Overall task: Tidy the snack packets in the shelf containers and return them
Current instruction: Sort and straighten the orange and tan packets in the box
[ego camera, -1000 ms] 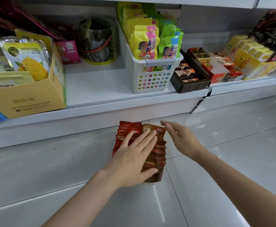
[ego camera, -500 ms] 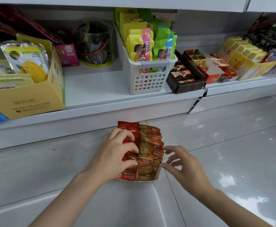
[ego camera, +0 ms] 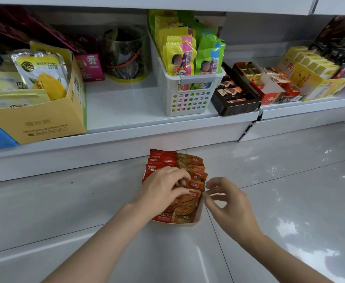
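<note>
So the small white tray (ego camera: pixel 198 216) of snack packets (ego camera: pixel 188 208) sits on the glossy grey floor (ego camera: pixel 269 180), dead centre of the frame, just below the white shelf (ego camera: pixel 126 111). The left hand (ego camera: pixel 163 190) is right on top of the packets, fingers curled down into the row and pinching the top edges of the front brown ones. The right hand (ego camera: pixel 228 203) is just beside the tray's right wall, fingers loosely bent with the tips at the edge, not clearly holding anything.

Packets are flat, shiny foil: a red row on the left, a brown row on the right, standing upright and fanned like files. The tray looks like thin card or plastic, can't tell which.

The left hand hides most of the red row and the middle packets. Upper centre of the frame there's a perforated white plastic basket (ego camera: pixel 188 101) with yellow and green sachets (ego camera: pixel 180 58), and at the left a yellow cardboard box (ego camera: pixel 38 121) of pouches, cut off by the frame edge. Packet print is too small to read.
</note>
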